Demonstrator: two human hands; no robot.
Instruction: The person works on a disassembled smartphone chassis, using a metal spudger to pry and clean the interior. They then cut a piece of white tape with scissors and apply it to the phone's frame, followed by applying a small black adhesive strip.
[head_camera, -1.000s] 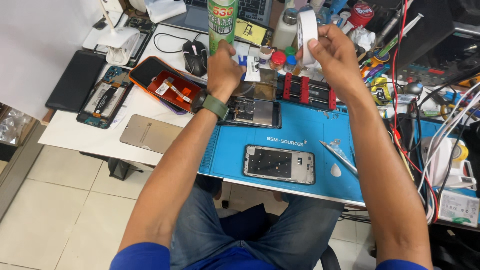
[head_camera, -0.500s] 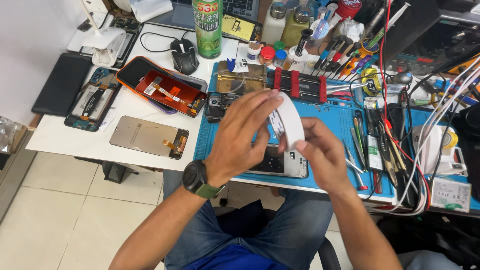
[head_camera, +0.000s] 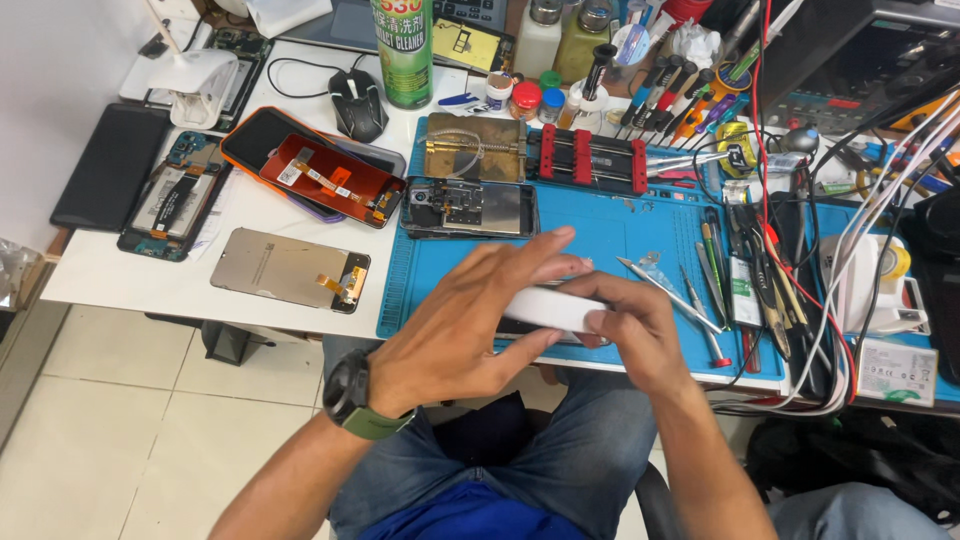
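A white roll of tape (head_camera: 553, 308) is held edge-on between both my hands, low over the front of the blue work mat (head_camera: 640, 225). My left hand (head_camera: 465, 325), with a dark watch on a green strap at the wrist, lies flat over the roll with its fingers stretched out. From the right side my right hand (head_camera: 632, 325) pinches the roll. A dark phone (head_camera: 512, 331) lies on the mat under my hands and is mostly hidden.
An opened phone (head_camera: 470, 208) and a red clamp fixture (head_camera: 590, 160) sit at the mat's back. Tweezers (head_camera: 665, 288) and several tools lie to the right, beside tangled cables. A green spray can (head_camera: 402, 50), mouse (head_camera: 357, 103), orange phone frame (head_camera: 325, 180) and screen panel (head_camera: 290, 268) are on the left.
Both hands came down from the back of the desk, bringing the white roll over the phone at the mat's front. The roll now lies flatter between them.
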